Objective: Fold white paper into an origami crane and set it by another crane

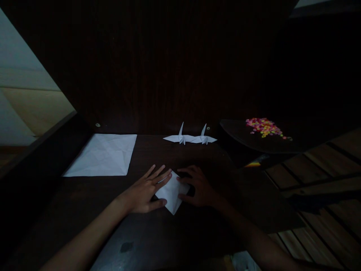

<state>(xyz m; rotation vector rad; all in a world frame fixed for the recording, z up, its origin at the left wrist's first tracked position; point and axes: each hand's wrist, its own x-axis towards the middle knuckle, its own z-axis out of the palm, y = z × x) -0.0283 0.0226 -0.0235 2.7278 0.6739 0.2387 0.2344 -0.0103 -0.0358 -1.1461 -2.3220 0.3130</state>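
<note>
A small white folded paper [170,197], diamond-shaped with one corner toward me, lies on the dark wooden table between my hands. My left hand [146,192] rests flat with fingers spread, its fingertips and thumb touching the paper's left side. On the other side, my right hand [199,187] has its fingers apart and bent over the paper's right edge; shadow darkens this hand. Two joined white origami cranes [193,139] stand behind the paper, against the back board. To the left is a larger creased white paper sheet [107,154], lying flat.
A heap of small colourful pieces [265,127] sits on a dark rounded shelf [239,131] at the right. A dark raised side board [56,135] borders the table at left. Wooden slats [324,165] show at the lower right. The light is dim.
</note>
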